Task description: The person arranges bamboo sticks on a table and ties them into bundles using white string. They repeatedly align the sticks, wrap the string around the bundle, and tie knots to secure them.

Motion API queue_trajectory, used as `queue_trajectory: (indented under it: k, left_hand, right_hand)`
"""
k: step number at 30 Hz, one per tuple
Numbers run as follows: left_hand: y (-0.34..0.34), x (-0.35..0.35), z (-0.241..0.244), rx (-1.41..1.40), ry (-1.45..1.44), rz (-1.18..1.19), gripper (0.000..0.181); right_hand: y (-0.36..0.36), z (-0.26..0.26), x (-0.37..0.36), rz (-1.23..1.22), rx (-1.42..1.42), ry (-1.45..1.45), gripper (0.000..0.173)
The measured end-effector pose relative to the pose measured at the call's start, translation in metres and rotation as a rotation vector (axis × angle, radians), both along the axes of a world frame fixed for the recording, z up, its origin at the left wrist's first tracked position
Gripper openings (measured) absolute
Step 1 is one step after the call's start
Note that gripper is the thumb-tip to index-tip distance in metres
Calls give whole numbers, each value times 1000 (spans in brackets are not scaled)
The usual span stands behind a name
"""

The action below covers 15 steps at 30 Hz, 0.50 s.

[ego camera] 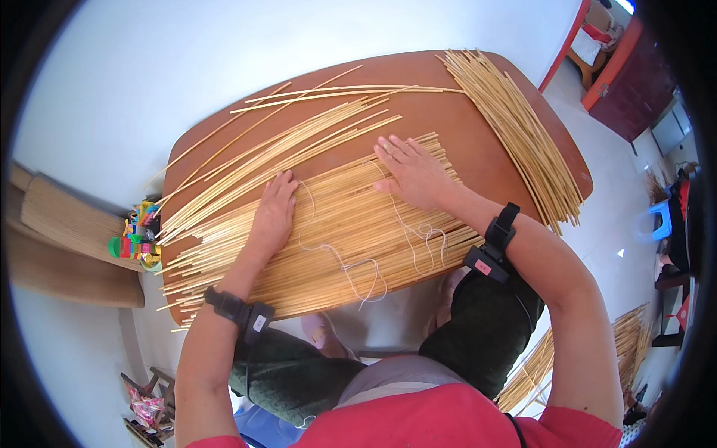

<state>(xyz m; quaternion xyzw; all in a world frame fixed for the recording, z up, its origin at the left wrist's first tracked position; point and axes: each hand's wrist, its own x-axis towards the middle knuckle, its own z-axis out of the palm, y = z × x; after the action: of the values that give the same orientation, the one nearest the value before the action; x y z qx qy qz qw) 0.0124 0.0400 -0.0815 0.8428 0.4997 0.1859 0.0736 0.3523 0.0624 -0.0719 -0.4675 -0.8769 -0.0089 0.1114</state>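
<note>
A layer of thin straw-coloured reed-like stalks (330, 246) lies side by side on a brown table, reaching its near edge. My left hand (276, 210) rests on the layer left of its middle, fingertips at the layer's far edge. Flat on the right part lies my right hand (414, 173), fingers spread a little. Neither hand grips anything. A white thread (322, 246) runs from beside the left hand over the stalks, its tail looped near the table's edge. Another white thread (404, 227) passes by the right hand and ends in loose loops.
Loose stalks (313, 130) lie beyond the layer. A thick bundle (518, 131) lies at the table's right end. The table (482, 162) stands by a white wall. Colourful toy blocks (137, 238) and rolled mats (73, 224) are at left; more stalks (627, 336) are at lower right.
</note>
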Motion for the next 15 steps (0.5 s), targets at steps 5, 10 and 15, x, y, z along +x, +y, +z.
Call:
queue_trajectory:
  k: [5, 10, 15]
  left_hand:
    - [1, 4, 2, -6, 39, -1, 34]
    - [-2, 4, 4, -37, 36, 41, 36]
    - [-2, 3, 0, 5, 28, 39, 36]
  right_hand:
    - [-2, -12, 8, 9, -68, 51, 80]
    - [24, 4, 50, -401, -179, 560, 81]
    - [39, -2, 88, -356, -413, 1065, 87]
